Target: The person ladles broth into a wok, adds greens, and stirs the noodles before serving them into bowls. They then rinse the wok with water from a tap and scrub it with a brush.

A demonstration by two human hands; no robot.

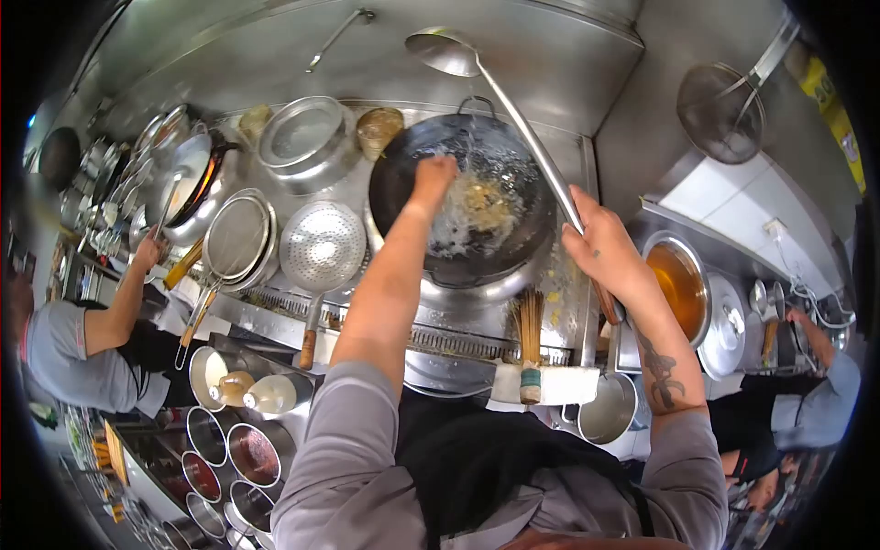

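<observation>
Taking the wok [463, 197] as our landmark, we see a co-worker's hand [147, 249] well to its left on a ladle in another pan, and nearer, just left of the wok, a perforated strainer [323, 243] lying on the steel counter. Our left hand [434, 176] reaches into the wok's left half beside the pale food [481, 203] and splashing water, though we cannot tell how far it is open. At the wok's right rim our right hand [600, 252] is closed around the long ladle [513, 110], its bowl raised beyond the wok's far edge.
</observation>
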